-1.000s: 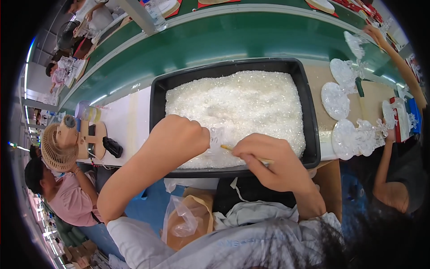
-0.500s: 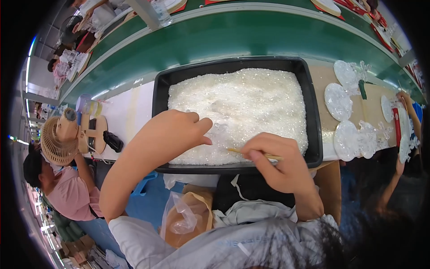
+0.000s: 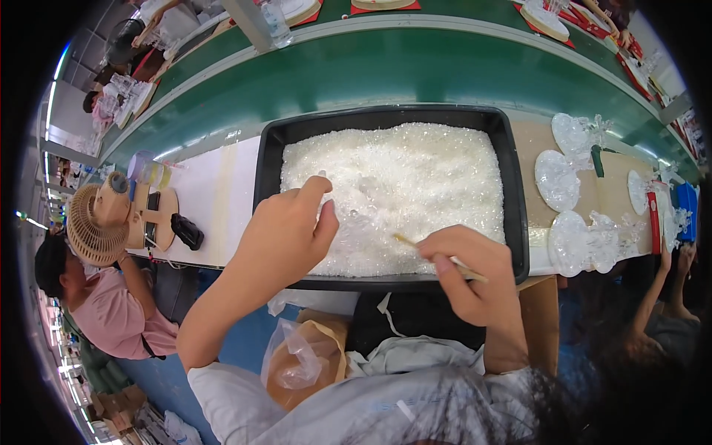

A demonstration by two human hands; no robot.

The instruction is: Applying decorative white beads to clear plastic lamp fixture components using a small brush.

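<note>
A deep black tray (image 3: 519, 200) holds a bed of sparkling white, bead-like granules (image 3: 437, 170). Over its left front part, my left hand (image 3: 285, 230) has its thumb and index finger bent around a clear, glassy piece (image 3: 354, 213). That piece lies low against the granules and its outline blends into them. In my right hand (image 3: 475, 267), pinched between thumb and fingers, is a thin wooden stick (image 3: 406, 239). Its tan tip points left toward the clear piece, apart from it; whether the tip has bristles is too small to tell.
Clear ornaments on round bases (image 3: 558, 180) stand on the board at right, near a co-worker's arms (image 3: 653, 297). A beige fan (image 3: 100, 222) and a person in pink (image 3: 119, 311) are at left. Behind the tray runs a green ledge (image 3: 386, 70). A paper bag (image 3: 315, 363) sits below.
My left hand has turned, its index finger and thumb now reaching up and apart around the clear piece. My right hand has shifted slightly right and down with the stick.
</note>
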